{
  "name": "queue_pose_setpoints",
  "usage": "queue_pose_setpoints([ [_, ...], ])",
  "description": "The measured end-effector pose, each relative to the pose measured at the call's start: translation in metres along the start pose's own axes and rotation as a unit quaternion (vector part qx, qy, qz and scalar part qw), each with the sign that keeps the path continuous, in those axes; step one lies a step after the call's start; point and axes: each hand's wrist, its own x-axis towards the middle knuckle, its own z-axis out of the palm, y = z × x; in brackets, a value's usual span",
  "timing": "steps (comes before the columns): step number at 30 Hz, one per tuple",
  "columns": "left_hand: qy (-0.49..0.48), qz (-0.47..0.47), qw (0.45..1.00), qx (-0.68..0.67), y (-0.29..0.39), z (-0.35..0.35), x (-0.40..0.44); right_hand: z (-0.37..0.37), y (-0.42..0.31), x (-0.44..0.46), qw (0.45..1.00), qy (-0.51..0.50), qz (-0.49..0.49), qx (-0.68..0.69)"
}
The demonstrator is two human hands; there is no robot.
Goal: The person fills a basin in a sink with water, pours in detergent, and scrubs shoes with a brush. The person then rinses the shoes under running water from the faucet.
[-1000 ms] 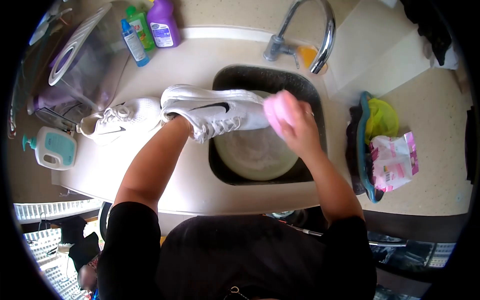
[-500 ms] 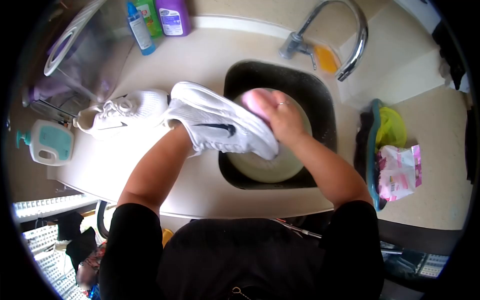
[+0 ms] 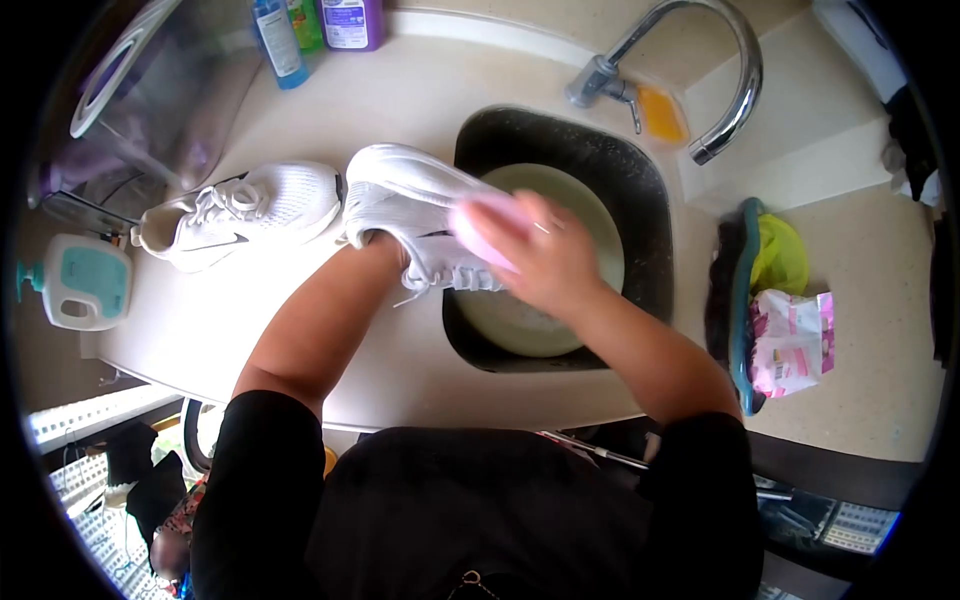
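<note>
A white sneaker [image 3: 400, 190] with a dark swoosh lies on its side over the left rim of the sink [image 3: 655, 230]. My left hand [image 3: 385, 250] reaches into its opening, with the fingers hidden inside. My right hand [image 3: 550, 255] is closed round a pink object [image 3: 490, 228], which looks like a sponge or brush and is against the shoe's upper side. Below the shoe's toe, a round pale basin [image 3: 545, 330] with cloudy water stands in the sink. A second white sneaker [image 3: 265, 210] rests upright on the counter to the left.
A curved faucet [image 3: 740, 100] and an orange item [image 3: 662, 115] are behind the sink. Bottles [image 3: 278, 45] stand at the back left, a pump bottle [image 3: 90, 283] at the far left. On the right are a blue-edged tray [image 3: 745, 300] and a pink-white packet [image 3: 790, 345].
The pink object and my right hand have moved left, from beyond the toe and the sole edge onto the shoe's side. The sneaker has tilted in my left hand. The view has shifted.
</note>
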Motion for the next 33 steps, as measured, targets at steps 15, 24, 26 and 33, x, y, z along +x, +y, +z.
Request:
queue_pose_setpoints([
  [15, 0.138, 0.106, 0.973, 0.152, -0.017, -0.026, 0.013, -0.006, 0.002, 0.01, 0.995, -0.079, 0.017, 0.065],
  [24, 0.142, 0.117, 0.966, 0.181, -0.017, -0.022, 0.023, 0.018, 0.016, 0.029, 0.994, -0.013, 0.048, 0.097],
  [26, 0.143, 0.116, 0.965, 0.186, -0.018, -0.021, 0.02, 0.001, 0.011, 0.022, 0.993, -0.059, 0.064, 0.074],
  [33, 0.147, 0.119, 0.964, 0.186, -0.022, -0.025, 0.018, 0.009, 0.014, -0.018, 0.996, -0.044, 0.018, 0.069],
])
